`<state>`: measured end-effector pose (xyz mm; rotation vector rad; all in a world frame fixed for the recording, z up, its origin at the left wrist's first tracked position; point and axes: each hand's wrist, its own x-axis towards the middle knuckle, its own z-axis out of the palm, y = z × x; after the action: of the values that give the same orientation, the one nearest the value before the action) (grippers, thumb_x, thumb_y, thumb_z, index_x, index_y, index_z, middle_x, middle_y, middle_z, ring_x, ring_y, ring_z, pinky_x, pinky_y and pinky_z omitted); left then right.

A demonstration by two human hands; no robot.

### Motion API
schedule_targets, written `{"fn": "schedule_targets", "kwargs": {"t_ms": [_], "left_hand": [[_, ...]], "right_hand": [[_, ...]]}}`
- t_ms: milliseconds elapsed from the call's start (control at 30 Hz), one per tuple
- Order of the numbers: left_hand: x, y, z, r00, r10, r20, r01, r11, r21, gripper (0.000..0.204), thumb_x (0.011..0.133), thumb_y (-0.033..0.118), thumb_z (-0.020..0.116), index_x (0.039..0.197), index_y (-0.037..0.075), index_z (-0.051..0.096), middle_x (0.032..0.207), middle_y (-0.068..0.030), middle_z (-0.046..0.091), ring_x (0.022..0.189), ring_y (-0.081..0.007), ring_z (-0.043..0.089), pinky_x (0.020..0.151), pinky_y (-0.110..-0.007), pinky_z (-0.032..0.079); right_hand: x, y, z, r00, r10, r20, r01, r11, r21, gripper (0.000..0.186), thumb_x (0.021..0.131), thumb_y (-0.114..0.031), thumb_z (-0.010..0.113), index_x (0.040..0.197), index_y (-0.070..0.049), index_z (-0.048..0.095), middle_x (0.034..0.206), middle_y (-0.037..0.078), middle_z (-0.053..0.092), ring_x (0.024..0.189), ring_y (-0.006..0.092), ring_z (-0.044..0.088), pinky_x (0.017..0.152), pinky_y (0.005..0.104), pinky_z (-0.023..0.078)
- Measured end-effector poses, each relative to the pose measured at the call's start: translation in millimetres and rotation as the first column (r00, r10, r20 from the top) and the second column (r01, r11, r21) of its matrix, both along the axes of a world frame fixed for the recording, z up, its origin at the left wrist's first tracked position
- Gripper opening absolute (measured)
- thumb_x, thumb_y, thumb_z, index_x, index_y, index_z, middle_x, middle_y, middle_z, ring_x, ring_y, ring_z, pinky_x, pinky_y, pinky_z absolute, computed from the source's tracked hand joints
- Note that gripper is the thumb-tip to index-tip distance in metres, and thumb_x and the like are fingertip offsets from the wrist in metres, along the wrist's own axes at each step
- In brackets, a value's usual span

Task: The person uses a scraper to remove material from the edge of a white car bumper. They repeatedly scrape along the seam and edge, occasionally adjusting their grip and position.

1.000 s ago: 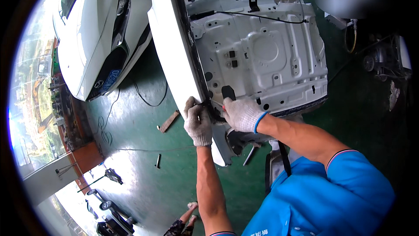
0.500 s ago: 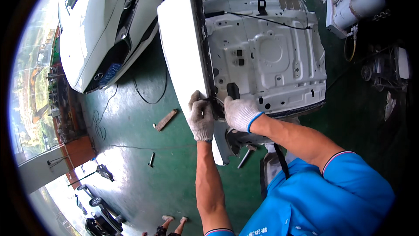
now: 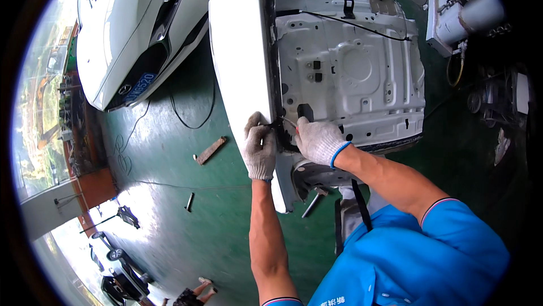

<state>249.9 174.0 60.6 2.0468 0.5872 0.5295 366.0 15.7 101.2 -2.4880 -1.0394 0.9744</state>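
1. A white car door (image 3: 243, 62) stands on edge in the middle of the view, over the green floor (image 3: 169, 215). Its smooth painted outer skin faces left, and its bare inner side faces right.
2. The inner panel (image 3: 350, 74) is pale stamped metal with ribs, round and square holes, and a thin black cable (image 3: 362, 26) running across its top.
3. A white car (image 3: 130, 28) is parked at the upper left, well apart from the door.
4. The left hand (image 3: 260, 150), in a light knit glove, grips the door's lower edge, fingers curled and pressed together.
5. The right hand (image 3: 319, 140), gloved too, presses on the inner side just beside it, fingers bent together; what they pinch cannot be told.
6. A wooden block (image 3: 210, 150) and a short rod (image 3: 190, 201) lie on the floor to the left.
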Motion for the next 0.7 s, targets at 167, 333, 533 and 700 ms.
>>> {"fn": "schedule_targets", "kwargs": {"t_ms": [167,333,533,700], "left_hand": [[0,-1,-3,1.000,0.001,0.027,0.000,0.999,-0.038,0.012,0.085,-0.009,0.067,0.095,-0.003,0.069,0.141,-0.0215,0.063,0.132,-0.0311,0.061,0.112,-0.038,0.045],[-1,4,-1,0.998,-0.043,0.035,0.047,0.992,-0.120,0.010,0.087,-0.008,0.069,0.096,-0.004,0.069,0.143,-0.0207,0.062,0.134,-0.0302,0.059,0.113,-0.039,0.046],[-6,17,-4,0.997,-0.075,0.036,0.079,0.985,-0.151,0.011,0.087,-0.007,0.070,0.097,-0.004,0.070,0.144,-0.0204,0.062,0.134,-0.0296,0.060,0.112,-0.039,0.047],[-5,13,-3,0.996,-0.083,0.030,0.088,0.972,-0.218,0.012,0.087,-0.009,0.068,0.098,-0.005,0.070,0.145,-0.0199,0.060,0.134,-0.0281,0.060,0.111,-0.038,0.047]], "right_hand": [[-17,12,-9,0.990,-0.131,-0.052,0.129,0.991,-0.042,0.035,0.104,-0.030,0.054,0.113,0.004,0.055,0.084,0.027,0.073,0.084,0.0452,0.074,0.073,0.0558,0.059],[-21,13,-11,0.992,-0.113,-0.054,0.110,0.992,-0.057,0.034,0.104,-0.028,0.052,0.114,0.004,0.056,0.086,0.029,0.073,0.087,0.0461,0.074,0.076,0.0563,0.059],[-21,10,7,0.991,-0.079,-0.112,0.069,0.994,-0.090,0.033,0.100,-0.022,0.057,0.118,0.005,0.057,0.096,0.029,0.075,0.099,0.0423,0.076,0.084,0.0520,0.060],[-9,6,1,0.998,-0.040,-0.044,0.040,0.999,-0.017,0.034,0.103,-0.027,0.055,0.116,0.004,0.058,0.091,0.025,0.075,0.090,0.0387,0.077,0.077,0.0531,0.060]]}}
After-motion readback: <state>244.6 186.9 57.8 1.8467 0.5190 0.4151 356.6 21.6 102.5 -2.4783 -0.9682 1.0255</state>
